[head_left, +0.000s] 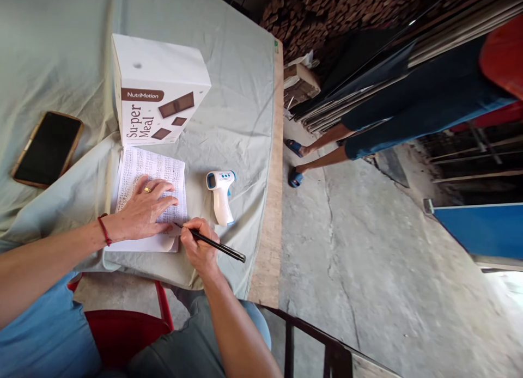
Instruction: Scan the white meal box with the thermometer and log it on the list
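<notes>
Pale grey-green cloth (241,84) draped in wrinkles over a wooden table (265,274), red chair (116,331) at the near side. Closest on the cloth, right hand (201,247) with fingers pinched around a black pen (223,248), tip toward the near right part of handwritten sheets (133,171), contact too small to tell. Just left, left hand (147,209) laid over the same sheets, fingers spread loose, gold ring (147,189) on one, red cord (104,229) at the wrist. Right of the sheets, white-and-blue thermometer gun (223,198); well to the left, dark-screened phone (49,149) in a brown case. Just beyond the sheets, white box (161,65) printed "NutriMotion Su-per Meal". Farther right, cracked concrete floor (327,258), person in dark trousers (412,100) and blue sandals (295,177), and piled brown wood (310,18) beyond.
</notes>
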The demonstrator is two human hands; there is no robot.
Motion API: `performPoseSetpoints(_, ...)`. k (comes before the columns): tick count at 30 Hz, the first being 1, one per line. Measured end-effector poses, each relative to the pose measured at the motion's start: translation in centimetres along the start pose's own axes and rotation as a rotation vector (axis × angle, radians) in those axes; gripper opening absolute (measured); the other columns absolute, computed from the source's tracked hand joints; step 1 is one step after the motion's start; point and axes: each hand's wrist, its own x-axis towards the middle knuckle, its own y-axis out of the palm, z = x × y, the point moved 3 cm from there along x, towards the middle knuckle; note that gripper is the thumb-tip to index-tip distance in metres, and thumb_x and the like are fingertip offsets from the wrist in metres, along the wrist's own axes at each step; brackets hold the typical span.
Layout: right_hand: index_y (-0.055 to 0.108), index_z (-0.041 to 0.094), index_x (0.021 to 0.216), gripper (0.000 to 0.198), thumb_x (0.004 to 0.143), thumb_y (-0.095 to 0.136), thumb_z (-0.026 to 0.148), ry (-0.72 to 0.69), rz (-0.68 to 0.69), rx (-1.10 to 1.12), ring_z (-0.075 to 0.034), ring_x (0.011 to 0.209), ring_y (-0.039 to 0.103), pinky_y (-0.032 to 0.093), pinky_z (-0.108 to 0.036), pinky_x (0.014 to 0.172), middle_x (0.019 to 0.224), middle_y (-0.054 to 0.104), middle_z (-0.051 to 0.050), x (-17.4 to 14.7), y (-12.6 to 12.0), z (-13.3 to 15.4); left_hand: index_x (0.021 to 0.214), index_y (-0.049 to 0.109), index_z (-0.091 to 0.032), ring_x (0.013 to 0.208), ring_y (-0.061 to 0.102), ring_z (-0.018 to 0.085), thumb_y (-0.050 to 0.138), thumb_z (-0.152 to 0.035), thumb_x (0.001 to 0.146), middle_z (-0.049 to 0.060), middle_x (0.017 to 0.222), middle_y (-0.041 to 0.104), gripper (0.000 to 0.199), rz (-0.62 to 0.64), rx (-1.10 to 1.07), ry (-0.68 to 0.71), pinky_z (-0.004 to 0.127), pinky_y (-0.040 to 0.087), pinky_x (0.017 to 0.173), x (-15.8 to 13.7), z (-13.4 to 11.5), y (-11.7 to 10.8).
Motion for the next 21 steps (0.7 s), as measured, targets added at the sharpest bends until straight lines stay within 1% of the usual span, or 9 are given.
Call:
performPoseSetpoints(4,0.056,0.024,0.073,0.007,0.077,0.050,0.022,-0.015,-0.040,0.018,-0.013,0.054,0.054,0.043,-0.026,0.054,0.061,0.059,0.004,0.04,-0.11,0.18,0.113,0.060,-0.022,0.129,0.044,0.031,0.068,-0.036,0.081,0.011,0.131,0.053,0.036,0.018,0.007,-0.006,0.058,0.022,0.114,0.03,-0.03,0.02)
performPoseSetpoints(14,0.055,0.023,0.072,0.009,0.077,0.050,0.018,-0.064,-0.036,0.008,-0.012,0.053,0.053,0.043,-0.025,0.054,0.059,0.056,0.005,0.05,-0.10,0.30,0.112,0.059,-0.022,0.128,0.044,0.031,0.068,-0.036,0.082,0.011,0.130,0.053,0.034,0.015,0.015,0.001,0.058,0.023,0.113,0.02,-0.06,-0.18)
performPoseSetpoints(19,0.055,0.023,0.072,0.009,0.077,0.050,0.017,-0.073,-0.088,0.016,-0.011,0.052,0.052,0.041,-0.024,0.053,0.060,0.057,0.006,-0.01,-0.20,0.15,0.112,0.060,-0.020,0.129,0.044,0.031,0.070,-0.035,0.080,0.012,0.131,0.053,0.037,0.031,0.017,-0.005,0.058,0.024,0.113,0.10,-0.14,-0.27)
performPoseSetpoints(21,0.055,0.023,0.073,0.009,0.078,0.050,0.017,-0.091,-0.085,-0.002,-0.011,0.053,0.053,0.041,-0.024,0.053,0.060,0.056,0.006,-0.03,-0.16,0.14,0.113,0.061,-0.019,0.129,0.044,0.032,0.071,-0.035,0.079,0.013,0.131,0.053,0.038,0.042,0.014,-0.009,0.058,0.024,0.113,0.12,-0.16,-0.30)
